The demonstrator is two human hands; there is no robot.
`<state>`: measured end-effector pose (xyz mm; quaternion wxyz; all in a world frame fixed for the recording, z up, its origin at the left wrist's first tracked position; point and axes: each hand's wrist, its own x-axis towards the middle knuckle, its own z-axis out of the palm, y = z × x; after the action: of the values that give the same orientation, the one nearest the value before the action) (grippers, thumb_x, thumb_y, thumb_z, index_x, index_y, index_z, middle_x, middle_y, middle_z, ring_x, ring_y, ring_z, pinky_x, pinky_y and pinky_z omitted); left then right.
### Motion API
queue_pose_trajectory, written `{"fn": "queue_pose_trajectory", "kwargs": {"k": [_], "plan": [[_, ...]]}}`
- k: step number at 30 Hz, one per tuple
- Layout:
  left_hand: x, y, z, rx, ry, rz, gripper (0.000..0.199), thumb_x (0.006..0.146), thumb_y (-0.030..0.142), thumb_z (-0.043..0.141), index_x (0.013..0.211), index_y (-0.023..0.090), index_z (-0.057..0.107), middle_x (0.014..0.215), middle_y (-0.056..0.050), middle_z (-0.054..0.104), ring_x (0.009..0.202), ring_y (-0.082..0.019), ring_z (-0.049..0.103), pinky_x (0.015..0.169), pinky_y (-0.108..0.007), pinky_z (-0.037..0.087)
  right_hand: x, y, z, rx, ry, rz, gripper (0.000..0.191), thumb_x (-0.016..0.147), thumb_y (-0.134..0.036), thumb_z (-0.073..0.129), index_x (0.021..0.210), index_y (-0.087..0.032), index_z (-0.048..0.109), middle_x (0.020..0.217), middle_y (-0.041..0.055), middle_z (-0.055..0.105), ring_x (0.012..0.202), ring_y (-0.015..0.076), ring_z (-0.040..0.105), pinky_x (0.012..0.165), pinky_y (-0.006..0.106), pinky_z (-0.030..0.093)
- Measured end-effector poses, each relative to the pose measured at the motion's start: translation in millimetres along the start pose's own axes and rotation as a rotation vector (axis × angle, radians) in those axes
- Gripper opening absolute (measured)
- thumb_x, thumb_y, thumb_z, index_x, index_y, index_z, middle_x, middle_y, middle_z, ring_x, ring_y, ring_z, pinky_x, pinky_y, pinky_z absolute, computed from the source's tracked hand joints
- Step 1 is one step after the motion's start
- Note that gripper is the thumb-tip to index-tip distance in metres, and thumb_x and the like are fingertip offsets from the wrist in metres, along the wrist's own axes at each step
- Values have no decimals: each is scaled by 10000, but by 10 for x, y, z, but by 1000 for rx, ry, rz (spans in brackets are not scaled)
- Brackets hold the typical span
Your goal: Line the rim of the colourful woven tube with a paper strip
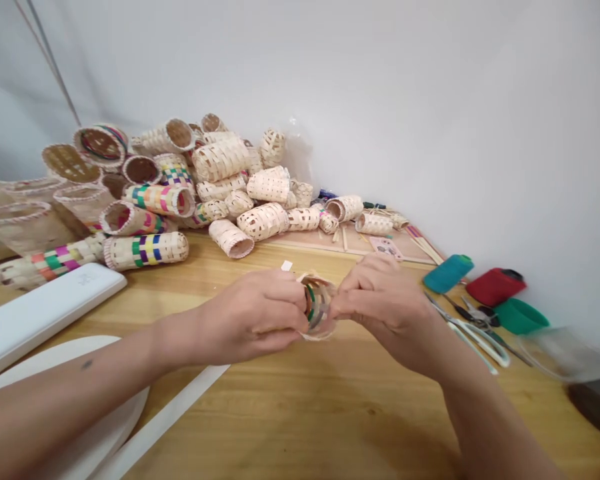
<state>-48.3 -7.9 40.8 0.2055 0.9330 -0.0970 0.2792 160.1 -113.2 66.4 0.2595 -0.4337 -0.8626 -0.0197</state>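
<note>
Over the middle of the wooden table, a small woven basket [321, 303] is held with its round mouth towards me. Pale strips and a green band show inside it. My left hand [260, 313] is closed around its left side, fingers curled over the rim. On the right side, my right hand [380, 300] is closed, thumb and fingers pinched at the rim. Whether a strip or thread is between those right fingertips is too small to tell. Much of the basket's outside is hidden by my hands.
A large pile of woven baskets [220, 160] stands at the back left. A white oblong device [55, 313] and a white round-edged object [125, 413] lie left. Right are a blue thread spool [449, 273], a red spool [495, 285], a green spool [520, 316] and scissors [480, 340].
</note>
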Motion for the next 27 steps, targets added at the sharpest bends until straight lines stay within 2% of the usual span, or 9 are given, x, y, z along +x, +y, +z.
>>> {"fn": "queue_pose_trajectory", "kwargs": {"k": [3,7,20,27], "plan": [[-2,25,14,144,-10,52,145,902,98,489,845,172,600,773,-63,633,724,-164,540,670,-290,395,-32,-8,18,-11,5,-16,266,953,-86,457,870,-218,673,800,0,631,773,145,508,771,330,311],[14,46,25,220,-23,75,164,920,110,463,864,183,598,742,-40,607,671,-155,490,634,-296,348,-43,-9,52,-27,4,-22,280,947,-74,459,861,-224,678,798,3,635,768,152,497,744,325,298],[20,50,31,196,-33,74,171,907,88,475,923,183,616,778,-52,643,677,-161,475,644,-300,329,-41,-5,83,8,-18,-31,274,944,-62,458,854,-216,667,818,5,639,781,158,478,747,326,287],[15,45,19,174,-58,55,172,913,97,471,846,169,612,759,-58,623,688,-161,497,649,-294,343,-44,-19,90,-15,-37,-8,288,942,-72,471,838,-236,683,801,-6,626,776,153,483,752,327,277]]}}
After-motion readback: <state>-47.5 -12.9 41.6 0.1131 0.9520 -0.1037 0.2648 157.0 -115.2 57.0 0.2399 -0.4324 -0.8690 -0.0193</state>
